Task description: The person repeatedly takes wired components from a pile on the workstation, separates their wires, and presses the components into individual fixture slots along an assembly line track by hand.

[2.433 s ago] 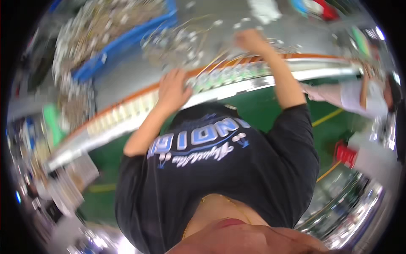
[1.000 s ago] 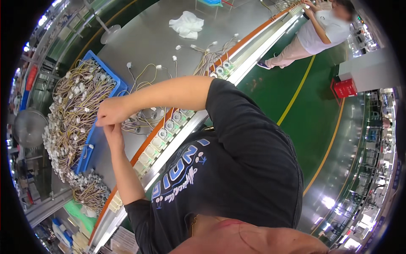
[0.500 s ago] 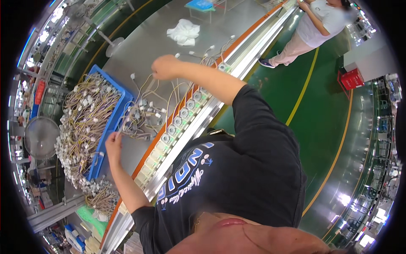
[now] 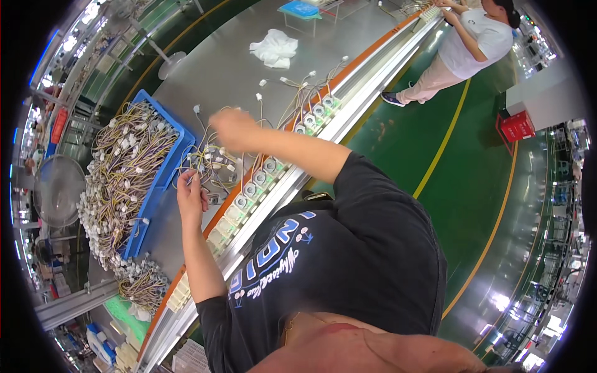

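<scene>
My left hand [image 4: 191, 194] is at the near side of a loose tangle of wire leads [image 4: 217, 163], thumb and fingers pinched on a thin cable. Above that tangle, my right hand [image 4: 235, 129] is smeared by motion, so whether it grips a wire cannot be made out. Heaped with wire leads and white connectors [image 4: 127, 161], a blue tray [image 4: 163, 177] lies left of my hands. Along the table edge a row of pale holders [image 4: 235, 214] carries round grey-white parts [image 4: 258, 176], some with wires running onto the table; my right forearm hides part of the row.
A crumpled white cloth [image 4: 273, 48] lies on the metal table [image 4: 214, 68]. Toward the back is a small stand with a blue top [image 4: 300, 9]. More leads [image 4: 146, 287] are piled below the tray. A co-worker [image 4: 469, 43] stands at the line's far end.
My left hand has moved up and right, into the tangle's near side. My right hand has come down and a little left, over the tangle. The view has shifted slightly.
</scene>
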The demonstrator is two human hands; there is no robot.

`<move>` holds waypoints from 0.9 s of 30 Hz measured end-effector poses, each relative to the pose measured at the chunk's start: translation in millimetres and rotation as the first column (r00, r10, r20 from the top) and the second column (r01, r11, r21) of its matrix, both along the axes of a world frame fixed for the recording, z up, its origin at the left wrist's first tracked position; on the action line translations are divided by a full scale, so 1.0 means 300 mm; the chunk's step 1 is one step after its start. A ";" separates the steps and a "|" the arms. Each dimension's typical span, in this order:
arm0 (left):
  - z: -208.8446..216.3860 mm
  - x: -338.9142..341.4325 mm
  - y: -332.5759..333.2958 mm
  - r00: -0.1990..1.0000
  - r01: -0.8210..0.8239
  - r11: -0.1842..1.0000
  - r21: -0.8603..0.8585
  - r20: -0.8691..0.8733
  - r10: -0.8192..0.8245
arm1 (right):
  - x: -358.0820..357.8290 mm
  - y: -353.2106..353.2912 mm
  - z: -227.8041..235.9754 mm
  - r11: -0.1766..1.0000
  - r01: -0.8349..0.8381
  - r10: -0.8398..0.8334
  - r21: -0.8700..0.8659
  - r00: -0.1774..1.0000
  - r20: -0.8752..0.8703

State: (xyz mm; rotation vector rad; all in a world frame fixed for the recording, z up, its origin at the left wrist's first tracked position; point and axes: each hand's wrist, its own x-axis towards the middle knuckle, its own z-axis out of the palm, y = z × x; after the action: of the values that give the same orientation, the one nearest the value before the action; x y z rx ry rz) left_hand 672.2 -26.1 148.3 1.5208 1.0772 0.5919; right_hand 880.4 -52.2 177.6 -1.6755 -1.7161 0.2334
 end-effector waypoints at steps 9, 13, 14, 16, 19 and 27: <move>0.008 0.009 -0.038 0.971 0.043 0.986 -0.161 0.238 -0.003 | -0.201 -0.079 -0.073 0.780 -0.447 0.438 0.438 0.890 0.129; 0.012 0.007 -0.063 0.940 0.018 0.945 -0.326 0.327 0.095 | -0.222 -0.082 -0.092 0.885 -0.450 0.370 -0.120 0.836 -0.405; 0.008 0.003 -0.066 0.925 0.027 0.922 -0.386 0.360 0.124 | -0.217 -0.078 -0.097 0.865 -0.483 0.381 -0.135 0.809 -0.448; -0.002 -0.006 -0.068 0.906 0.084 0.908 -0.410 0.410 0.101 | -0.211 -0.070 -0.109 0.853 -0.503 0.388 -0.142 0.791 -0.473; -0.016 -0.023 -0.072 0.868 0.138 0.899 -0.417 0.488 0.093 | -0.218 -0.056 -0.132 0.787 -0.610 0.442 -0.090 0.660 -0.608; -0.055 -0.044 -0.105 0.999 0.006 0.888 0.461 0.043 -0.028 | -0.194 -0.014 -0.182 0.868 -0.463 0.399 -0.180 0.866 -0.302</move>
State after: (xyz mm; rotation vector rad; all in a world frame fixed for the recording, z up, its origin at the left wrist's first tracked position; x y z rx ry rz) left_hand 658.9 -57.6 131.7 1.9114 0.9221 0.9160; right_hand 822.3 -56.3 123.1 -1.3230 -1.9017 0.8723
